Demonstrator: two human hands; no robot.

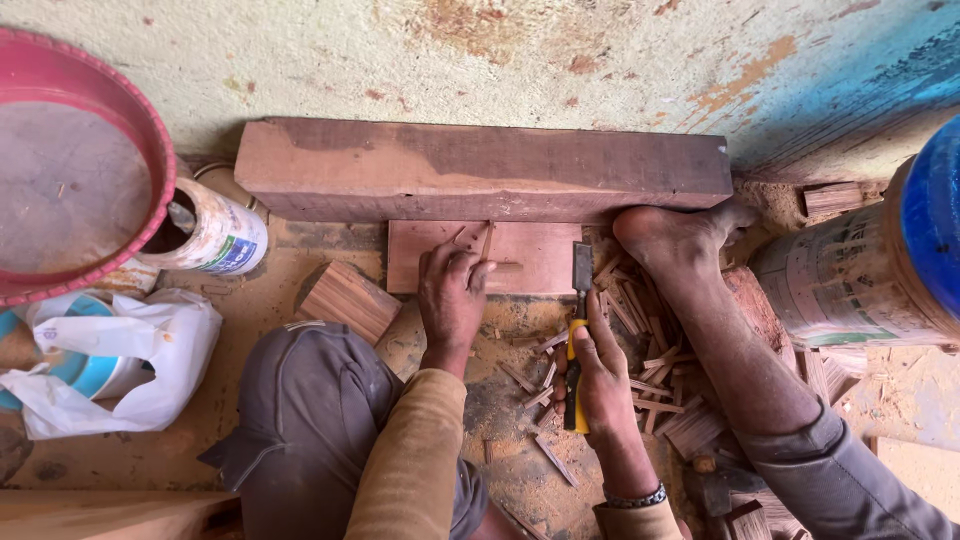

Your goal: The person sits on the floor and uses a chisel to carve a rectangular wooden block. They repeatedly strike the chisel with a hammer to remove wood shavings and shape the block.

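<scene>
Head view, seated worker on a sawdust-covered floor. Nearest me, my right hand closes its grip around the yellow handle of a chisel, whose dark blade points away from me and meets the near edge of a flat reddish board. My left hand rests on that board, its grip pressed together on a thin wooden sliver standing upright at the fingertips. Split wood strips lie scattered between the right hand and my bare right foot, which braces against the board's right end. A square wood block lies just left of the left hand, beside my bent left knee. At near left, a white plastic bag lies crumpled over a blue and white object; I cannot tell what it holds. Behind the board, touching it, a thick reddish timber beam lies along the foot of a stained plaster wall. Far left, a white labelled can lies tipped on its side, partly under a red-rimmed round basin whose interior looks dusty and bare. At far right stands a labelled drum with a blue lid; its contents are hidden.
</scene>
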